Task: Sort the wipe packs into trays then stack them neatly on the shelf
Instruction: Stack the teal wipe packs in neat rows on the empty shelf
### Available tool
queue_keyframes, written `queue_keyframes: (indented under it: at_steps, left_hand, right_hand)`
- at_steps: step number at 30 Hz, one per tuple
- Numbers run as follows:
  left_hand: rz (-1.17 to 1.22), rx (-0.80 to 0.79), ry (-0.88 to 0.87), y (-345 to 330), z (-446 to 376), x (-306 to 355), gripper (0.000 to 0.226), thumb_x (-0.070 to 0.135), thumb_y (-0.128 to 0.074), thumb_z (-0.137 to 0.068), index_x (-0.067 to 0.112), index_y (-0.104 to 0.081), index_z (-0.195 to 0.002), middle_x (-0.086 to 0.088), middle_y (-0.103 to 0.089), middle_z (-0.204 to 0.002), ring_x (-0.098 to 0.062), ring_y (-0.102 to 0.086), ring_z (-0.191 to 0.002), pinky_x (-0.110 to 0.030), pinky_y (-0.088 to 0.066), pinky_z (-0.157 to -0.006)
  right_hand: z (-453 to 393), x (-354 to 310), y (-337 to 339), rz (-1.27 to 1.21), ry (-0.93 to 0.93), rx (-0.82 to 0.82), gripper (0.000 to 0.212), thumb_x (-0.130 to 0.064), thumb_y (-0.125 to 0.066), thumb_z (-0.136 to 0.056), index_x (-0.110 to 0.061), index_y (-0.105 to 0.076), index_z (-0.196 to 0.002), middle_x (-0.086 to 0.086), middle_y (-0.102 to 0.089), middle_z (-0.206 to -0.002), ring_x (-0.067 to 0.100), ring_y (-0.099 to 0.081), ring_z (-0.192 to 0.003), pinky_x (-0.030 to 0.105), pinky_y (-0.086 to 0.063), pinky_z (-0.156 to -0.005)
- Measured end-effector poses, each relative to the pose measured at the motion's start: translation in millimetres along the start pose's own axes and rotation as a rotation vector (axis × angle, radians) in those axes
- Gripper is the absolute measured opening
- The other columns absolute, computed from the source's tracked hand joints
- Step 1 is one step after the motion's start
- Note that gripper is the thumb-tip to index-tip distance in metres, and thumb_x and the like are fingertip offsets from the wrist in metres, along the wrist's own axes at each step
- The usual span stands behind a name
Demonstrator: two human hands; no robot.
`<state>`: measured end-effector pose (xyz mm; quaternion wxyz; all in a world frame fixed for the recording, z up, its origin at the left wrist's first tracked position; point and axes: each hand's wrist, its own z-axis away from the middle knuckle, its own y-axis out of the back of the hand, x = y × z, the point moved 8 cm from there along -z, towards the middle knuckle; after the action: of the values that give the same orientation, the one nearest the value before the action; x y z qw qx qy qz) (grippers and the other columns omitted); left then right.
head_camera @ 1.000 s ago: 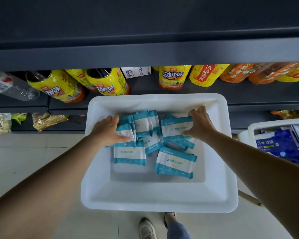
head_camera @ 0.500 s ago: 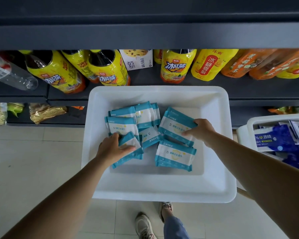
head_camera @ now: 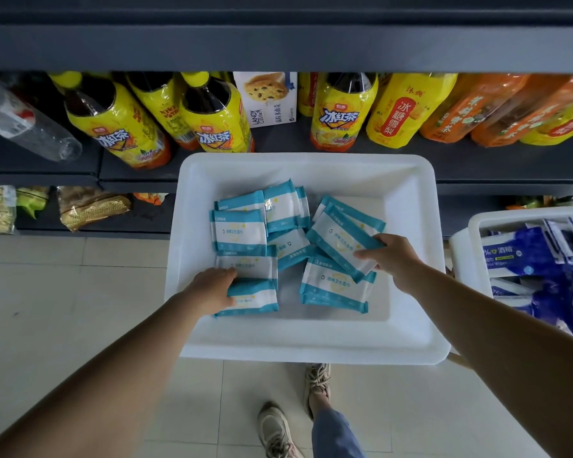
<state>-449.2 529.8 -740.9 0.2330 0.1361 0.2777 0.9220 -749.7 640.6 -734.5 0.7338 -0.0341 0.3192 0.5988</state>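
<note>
A: What do you see from the head camera?

B: A big white tray [head_camera: 407, 338] sits in front of a dark shelf [head_camera: 278, 47]. Inside it lie lots of teal and white wipe packs [head_camera: 280, 206]. They are all in the tray, some on top of each other.

A: What is the left hand [head_camera: 212, 290] doing?

B: Its fingers curl around the left end of the nearest wipe pack [head_camera: 255, 297], by the tray's front left part. That pack lies flat, touching another one just behind it.

A: And the right hand [head_camera: 394, 259]?

B: It pinches the corner of a tilted wipe pack [head_camera: 341, 238] on the right side. That pack rests on another pack [head_camera: 331, 285] under it.

A: Can you read anything?

B: The packs have small Chinese writing, too tiny for me to read well. On the shelf stand yellow tea bottles [head_camera: 219, 120] that say 冰红茶. One yellow bottle [head_camera: 404, 110] has a red label saying 冰糖雪梨. A white cookie box [head_camera: 267, 97] says LANDY Castle. There are orange bottles [head_camera: 470, 110] too, but I cannot read those.

A: Anything on the right?

B: A second white tray [head_camera: 477, 223] holds blue wipe packs [head_camera: 526, 256]. One says 酒精 and "Wipes".

A: And down low?

B: Two shoes [head_camera: 278, 431] on a pale tile floor [head_camera: 47, 292].
</note>
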Motion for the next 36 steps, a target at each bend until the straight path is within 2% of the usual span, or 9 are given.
queue_keyframes:
  at_steps: [6, 13, 22, 24, 28, 30, 32, 34, 36]
  left_hand:
    - [0.174, 0.055, 0.037, 4, 11, 0, 0.041, 0.025, -0.066, -0.086, 0.013, -0.059, -0.124, -0.006, -0.061, -0.12, -0.02, -0.059, -0.105, -0.025, -0.049, -0.081]
    - [0.453, 0.136, 0.065, 24, 30, 1, 0.03, 0.023, -0.075, -0.079, 0.01, -0.068, -0.105, 0.0, -0.063, -0.099, -0.014, -0.058, -0.083, -0.016, -0.039, -0.054]
    - [0.887, 0.227, 0.104, 52, 84, -4, 0.025, 0.002, -0.073, -0.075, 0.006, -0.068, -0.099, -0.007, -0.068, -0.092, -0.016, -0.06, -0.079, -0.024, -0.043, -0.064]
    - [0.987, 0.264, 0.107, 61, 102, -4, 0.02, 0.0, -0.071, -0.076, 0.007, -0.068, -0.095, -0.007, -0.065, -0.086, -0.016, -0.056, -0.073, -0.024, -0.04, -0.061]
    - [1.191, 0.373, 0.054, 91, 148, -1, 0.021, 0.002, -0.077, -0.07, 0.006, -0.07, -0.089, -0.01, -0.065, -0.085, -0.021, -0.057, -0.077, -0.026, -0.041, -0.065]
    - [1.262, 0.43, 0.005, 112, 176, 3, 0.029, 0.009, -0.082, -0.061, 0.01, -0.071, -0.088, -0.012, -0.069, -0.091, -0.023, -0.06, -0.082, -0.031, -0.043, -0.074]
    - [1.341, 0.476, -0.066, 137, 206, 10, 0.03, 0.006, -0.081, -0.061, 0.011, -0.07, -0.089, -0.013, -0.07, -0.094, -0.025, -0.062, -0.088, -0.033, -0.044, -0.081]
    - [1.407, 0.532, -0.138, 164, 236, 17, 0.02, -0.002, -0.076, -0.071, 0.01, -0.067, -0.085, -0.008, -0.071, -0.082, -0.016, -0.066, -0.075, -0.024, -0.049, -0.073]
    - [1.436, 0.566, -0.22, 192, 268, 26, 0.016, -0.006, -0.069, -0.078, 0.008, -0.065, -0.083, -0.011, -0.072, -0.089, -0.007, -0.067, -0.058, -0.019, -0.054, -0.06]
  right_hand:
    - [12, 9, 1, -0.125, 0.007, 0.015, 0.02, -0.006, -0.076, -0.076, -0.017, -0.061, -0.085, 0.006, -0.068, -0.099, 0.031, -0.064, -0.096, 0.048, -0.054, -0.089]
    - [40, 9, -1, -0.247, 0.015, -0.043, 0.016, -0.006, -0.071, -0.082, -0.008, -0.06, -0.094, 0.006, -0.067, -0.102, 0.031, -0.064, -0.099, 0.052, -0.054, -0.087]
    - [100, -16, 1, -0.453, 0.134, -0.068, 0.015, -0.003, -0.068, -0.083, -0.005, -0.064, -0.097, 0.01, -0.068, -0.106, 0.031, -0.066, -0.098, 0.05, -0.054, -0.088]
    - [120, -28, -2, -0.5, 0.187, -0.093, 0.014, -0.001, -0.067, -0.084, -0.004, -0.065, -0.098, 0.011, -0.07, -0.103, 0.032, -0.067, -0.095, 0.047, -0.055, -0.087]
    - [168, -58, 4, -0.576, 0.292, -0.158, 0.03, -0.002, -0.064, -0.085, 0.004, -0.063, -0.114, 0.017, -0.068, -0.112, 0.035, -0.066, -0.1, 0.047, -0.053, -0.088]
    - [194, -76, 13, -0.576, 0.335, -0.16, 0.027, -0.003, -0.064, -0.085, 0.001, -0.065, -0.112, 0.015, -0.069, -0.11, 0.032, -0.067, -0.1, 0.046, -0.053, -0.089]
    - [222, -98, 28, -0.573, 0.387, -0.122, 0.016, -0.003, -0.065, -0.086, -0.003, -0.067, -0.101, 0.013, -0.071, -0.104, 0.028, -0.069, -0.093, 0.042, -0.053, -0.087]
    - [252, -121, 45, -0.562, 0.463, -0.091, 0.007, -0.004, -0.065, -0.086, -0.005, -0.066, -0.093, 0.01, -0.071, -0.097, 0.021, -0.07, -0.083, 0.037, -0.056, -0.078]
    - [286, -145, 62, -0.524, 0.537, -0.064, 0.004, -0.007, -0.065, -0.087, -0.006, -0.066, -0.091, 0.007, -0.072, -0.094, 0.018, -0.07, -0.08, 0.035, -0.057, -0.075]
